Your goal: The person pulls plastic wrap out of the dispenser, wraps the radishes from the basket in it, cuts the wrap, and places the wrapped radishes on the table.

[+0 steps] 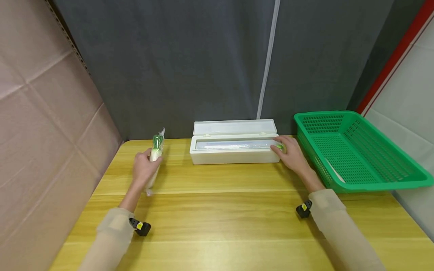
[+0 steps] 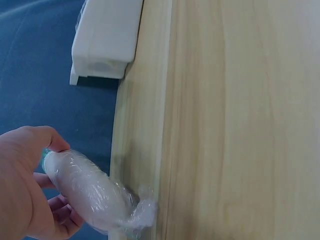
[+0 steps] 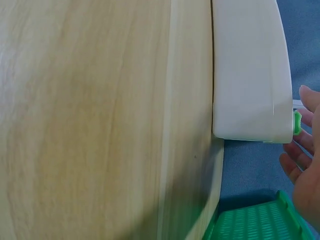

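My left hand (image 1: 145, 166) grips a long white vegetable (image 1: 155, 155) with a green top, wrapped in clear plastic film, near the table's left side. In the left wrist view, the film bunches into a twisted tail at its lower end. A white cling film dispenser box (image 1: 234, 156) stands at the table's back edge, its lid (image 1: 235, 127) raised. Shiny film (image 1: 234, 145) lies inside its long opening. At the box's right end, my right hand (image 1: 291, 153) pinches a small green slider (image 3: 297, 123) between thumb and fingers.
A green perforated basket (image 1: 369, 187) stands at the right, close to my right forearm. A thin white thing (image 1: 335, 171) shows inside it. Behind the wooden table (image 1: 217, 222) hangs a dark curtain (image 1: 176, 67); a pale cloth wall (image 1: 44, 143) borders the left.
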Demonstrator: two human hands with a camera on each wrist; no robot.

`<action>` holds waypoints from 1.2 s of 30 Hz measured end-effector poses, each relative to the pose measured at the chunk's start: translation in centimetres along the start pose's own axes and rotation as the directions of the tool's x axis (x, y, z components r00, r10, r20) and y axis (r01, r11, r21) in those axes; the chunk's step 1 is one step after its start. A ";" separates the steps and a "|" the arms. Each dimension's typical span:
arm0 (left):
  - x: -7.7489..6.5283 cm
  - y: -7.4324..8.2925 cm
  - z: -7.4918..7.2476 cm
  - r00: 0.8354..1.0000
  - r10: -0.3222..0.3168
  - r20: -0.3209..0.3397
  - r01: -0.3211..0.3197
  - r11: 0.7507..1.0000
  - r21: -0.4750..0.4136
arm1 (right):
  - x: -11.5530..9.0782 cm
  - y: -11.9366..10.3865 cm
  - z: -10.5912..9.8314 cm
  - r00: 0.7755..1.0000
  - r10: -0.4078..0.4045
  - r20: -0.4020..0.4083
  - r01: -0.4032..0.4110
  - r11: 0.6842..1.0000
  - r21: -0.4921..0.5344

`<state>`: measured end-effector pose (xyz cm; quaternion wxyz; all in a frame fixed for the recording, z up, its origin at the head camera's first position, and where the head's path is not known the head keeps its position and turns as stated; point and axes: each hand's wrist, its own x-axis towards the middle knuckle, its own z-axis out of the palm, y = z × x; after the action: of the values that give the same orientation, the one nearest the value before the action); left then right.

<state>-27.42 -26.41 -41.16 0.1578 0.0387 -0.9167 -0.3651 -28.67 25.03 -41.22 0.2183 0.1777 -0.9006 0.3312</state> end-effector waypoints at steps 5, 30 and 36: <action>0.3 -1.1 -0.8 1.000 -0.014 0.025 0.012 0.996 0.092 | 0.0 0.2 0.0 1.000 -0.014 -0.004 0.014 1.000 0.001; 1.7 -4.2 -2.2 0.985 -0.077 0.153 0.023 0.946 0.324 | 0.0 1.0 0.1 0.998 -0.057 -0.014 0.057 0.998 -0.007; 1.7 -4.3 -2.2 0.982 -0.081 0.172 0.024 0.949 0.313 | 0.0 0.9 0.0 0.998 -0.058 -0.025 0.058 0.998 -0.004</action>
<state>-28.49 -31.37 -42.14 0.0552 0.0538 -0.9718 -0.2228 -29.12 25.68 -41.70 0.2393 0.1994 -0.8928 0.3253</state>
